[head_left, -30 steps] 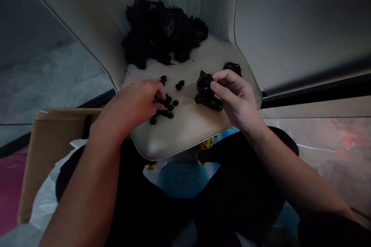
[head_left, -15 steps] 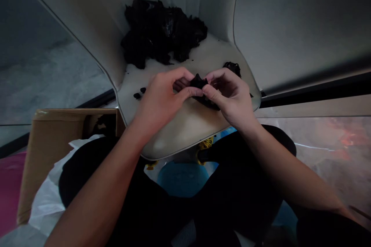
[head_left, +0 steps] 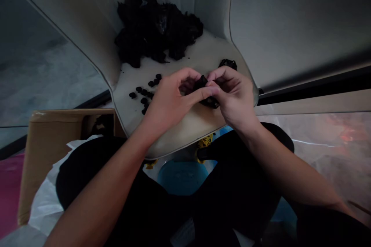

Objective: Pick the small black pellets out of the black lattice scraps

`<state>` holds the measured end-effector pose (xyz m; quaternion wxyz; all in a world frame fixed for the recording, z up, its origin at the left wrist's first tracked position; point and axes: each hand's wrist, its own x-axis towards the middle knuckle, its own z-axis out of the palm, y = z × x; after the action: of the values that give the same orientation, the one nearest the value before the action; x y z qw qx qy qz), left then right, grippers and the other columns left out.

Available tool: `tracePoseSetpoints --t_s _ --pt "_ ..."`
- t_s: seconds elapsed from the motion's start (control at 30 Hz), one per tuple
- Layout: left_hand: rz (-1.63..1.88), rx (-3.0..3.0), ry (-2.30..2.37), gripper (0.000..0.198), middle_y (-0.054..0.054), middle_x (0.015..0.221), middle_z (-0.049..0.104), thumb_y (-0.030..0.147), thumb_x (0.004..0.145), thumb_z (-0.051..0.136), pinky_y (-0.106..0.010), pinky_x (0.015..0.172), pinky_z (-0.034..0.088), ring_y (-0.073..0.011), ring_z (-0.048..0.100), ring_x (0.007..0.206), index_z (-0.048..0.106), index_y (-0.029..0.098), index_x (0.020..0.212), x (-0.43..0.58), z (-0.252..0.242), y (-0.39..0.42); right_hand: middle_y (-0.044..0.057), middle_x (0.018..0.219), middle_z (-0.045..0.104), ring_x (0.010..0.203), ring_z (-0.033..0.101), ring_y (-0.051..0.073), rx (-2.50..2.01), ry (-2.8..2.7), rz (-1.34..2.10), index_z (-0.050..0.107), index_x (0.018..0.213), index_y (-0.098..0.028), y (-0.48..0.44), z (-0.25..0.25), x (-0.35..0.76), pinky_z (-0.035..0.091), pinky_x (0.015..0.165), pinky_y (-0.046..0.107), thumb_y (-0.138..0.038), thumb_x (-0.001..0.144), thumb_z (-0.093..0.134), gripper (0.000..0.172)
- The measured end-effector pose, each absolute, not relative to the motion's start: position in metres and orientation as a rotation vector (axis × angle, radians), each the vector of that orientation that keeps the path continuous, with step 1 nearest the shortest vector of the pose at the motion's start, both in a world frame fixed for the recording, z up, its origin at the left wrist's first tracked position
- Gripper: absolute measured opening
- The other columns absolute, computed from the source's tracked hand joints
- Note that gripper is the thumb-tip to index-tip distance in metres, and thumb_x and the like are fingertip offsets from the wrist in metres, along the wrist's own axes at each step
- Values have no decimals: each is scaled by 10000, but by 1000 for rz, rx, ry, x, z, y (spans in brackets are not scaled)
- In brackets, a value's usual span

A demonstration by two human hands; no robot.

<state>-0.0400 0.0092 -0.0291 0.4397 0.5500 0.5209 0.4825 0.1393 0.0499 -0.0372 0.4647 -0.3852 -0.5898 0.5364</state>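
Note:
Over a pale chair seat (head_left: 179, 131), my left hand (head_left: 176, 94) and my right hand (head_left: 233, 94) meet, fingers and thumbs closed on a small black piece (head_left: 200, 82). Its exact shape is partly hidden by the fingertips. Another dark item (head_left: 211, 103) shows just below the fingers. Several small black pellets (head_left: 144, 100) lie beside my left hand. A large crumpled black heap (head_left: 156, 31) rests at the back of the seat. A smaller dark bundle (head_left: 228, 63) sits behind my right hand.
At the left stands an open cardboard box (head_left: 52, 131) with dark material inside and white plastic (head_left: 48, 191) beside it. A blue basin (head_left: 182, 177) is on the floor between the legs. Yellow netting (head_left: 204, 142) shows under the seat's front edge.
The view has shifted slightly, and my left hand sits a little further right over the seat. More of the small black pellets now show beside it. Both hands still hold the black piece.

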Motion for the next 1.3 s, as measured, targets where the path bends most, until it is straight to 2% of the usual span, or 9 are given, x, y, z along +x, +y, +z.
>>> tracePoseSetpoints --t_s 0.27,0.4,0.63,0.77,0.8,0.87,1.0,1.1,1.3 --pt "1091 1374 1106 95 -12 1079 888 246 971 931 -353 950 686 -225 846 1025 879 267 1048 -48 -10 9 -2 908 726 804 721 166 -873 -1389 1457 703 896 -262 67 -38 154 609 770 346 -721 871 959 526" --pt "1210 1297 1159 202 -21 942 880 51 985 778 -347 874 708 -204 852 892 872 218 1050 -47 -16 12 -8 879 703 894 770 203 -910 -1394 1438 708 917 -273 70 -40 157 654 826 366 -782 852 937 562" --pt "1317 1482 1508 367 45 990 875 -32 977 638 -267 835 664 -133 833 882 848 257 1059 -54 -10 7 -8 881 655 835 659 157 -854 -1325 1326 729 900 -243 69 -40 154 595 816 325 -663 941 924 465" --pt "1497 1536 2070 386 51 1014 824 -2 988 540 -322 801 660 -125 774 854 784 271 1111 -88 4 0 0 831 562 747 554 177 -762 -1206 1187 716 843 -280 84 -33 169 533 727 340 -582 929 961 399" --pt "1405 1576 2141 350 58 1170 823 93 1074 527 -366 904 689 -144 801 991 760 309 1219 -96 8 -2 8 832 546 745 535 188 -775 -1196 1155 712 820 -295 87 -31 172 533 731 353 -564 929 960 382" --pt "1233 1624 2174 227 51 1238 823 244 1107 590 -426 990 687 -187 800 1078 749 342 1237 -108 15 -6 24 847 530 773 524 211 -816 -1225 1153 691 790 -313 90 -27 175 556 772 377 -552 926 951 378" --pt "890 1736 1953 82 4 969 832 370 933 820 -436 825 639 -239 769 877 794 314 987 -113 11 -8 30 918 561 810 547 216 -867 -1378 1186 619 823 -301 85 -22 169 585 766 391 -648 949 879 451" --pt "585 1853 1824 73 -10 996 824 310 872 844 -392 810 618 -229 757 869 826 291 940 -115 -2 -7 31 975 614 819 572 213 -915 -1429 1162 613 879 -311 85 -22 167 563 700 379 -686 960 856 454" --pt "294 1857 1824 266 -21 1135 833 113 942 726 -389 862 637 -244 783 971 805 271 1140 -121 -20 -11 -9 1021 666 874 643 175 -712 -1373 1241 733 1085 -349 99 -18 170 586 709 337 -505 873 1012 383"
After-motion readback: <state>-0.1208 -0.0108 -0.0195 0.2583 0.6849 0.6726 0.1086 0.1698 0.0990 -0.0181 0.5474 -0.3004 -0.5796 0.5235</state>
